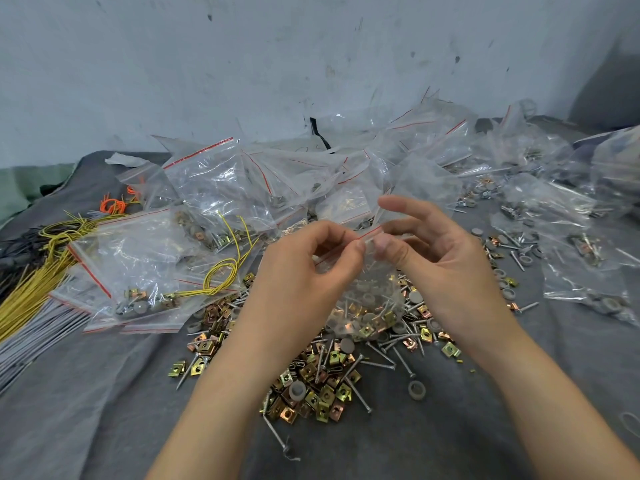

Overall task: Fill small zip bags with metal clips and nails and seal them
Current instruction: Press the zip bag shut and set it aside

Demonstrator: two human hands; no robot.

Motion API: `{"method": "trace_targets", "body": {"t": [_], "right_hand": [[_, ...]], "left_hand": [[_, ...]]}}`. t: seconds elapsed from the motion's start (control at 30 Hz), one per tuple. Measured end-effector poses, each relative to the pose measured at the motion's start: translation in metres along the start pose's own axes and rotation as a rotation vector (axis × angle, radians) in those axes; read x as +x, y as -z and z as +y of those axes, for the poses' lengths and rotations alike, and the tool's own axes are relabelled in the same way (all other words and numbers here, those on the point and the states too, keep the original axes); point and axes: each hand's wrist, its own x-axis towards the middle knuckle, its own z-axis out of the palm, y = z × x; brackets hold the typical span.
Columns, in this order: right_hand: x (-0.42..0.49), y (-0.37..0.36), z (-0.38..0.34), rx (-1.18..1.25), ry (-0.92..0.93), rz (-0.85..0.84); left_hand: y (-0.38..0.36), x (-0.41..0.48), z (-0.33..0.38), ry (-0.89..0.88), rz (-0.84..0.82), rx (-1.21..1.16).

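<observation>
Zip bag (367,296) between pinching fingers (341,237)

Only one view going on: a wide-angle cam on the person's head, aimed forward and down at a grey cloth (104,410). It's pretty close in. Both forearms enter from 6 o'clock, and the left hand (311,268) and right hand (440,265) pinch a zip bag (367,292) just about dead centre. The wall (242,64) fills the frame toward 12 o'clock, and heaped bags (242,181) run from 9 round to 3.
</observation>
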Motion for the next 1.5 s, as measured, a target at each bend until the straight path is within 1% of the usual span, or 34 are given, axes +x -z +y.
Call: {"method": "trace_targets", "body": {"t": [0.2,0.47,0.67,0.9,1.17,1.37,1.5], "right_hand": [[0.0,0.0,0.0,0.0,0.012,0.002],[0.001,-0.001,0.003,-0.014,0.028,-0.002],[0.001,-0.002,0.001,-0.01,0.042,0.011],[-0.001,-0.002,0.002,-0.034,-0.005,0.01],[-0.002,-0.015,0.009,-0.152,0.01,0.093],[-0.002,-0.011,0.006,-0.217,0.029,0.169],[0.001,-0.005,0.005,-0.207,0.02,0.232]], "left_hand": [[-0.002,0.0,0.002,-0.005,-0.009,-0.007],[-0.002,0.0,0.003,-0.029,-0.009,0.06],[-0.002,0.001,0.005,-0.008,0.004,0.067],[-0.003,0.001,0.008,-0.065,0.028,0.149],[-0.008,0.001,0.01,-0.105,0.029,0.202],[-0.004,-0.001,0.01,-0.089,0.024,0.196],[0.001,-0.003,0.009,-0.078,0.03,0.202]]}}
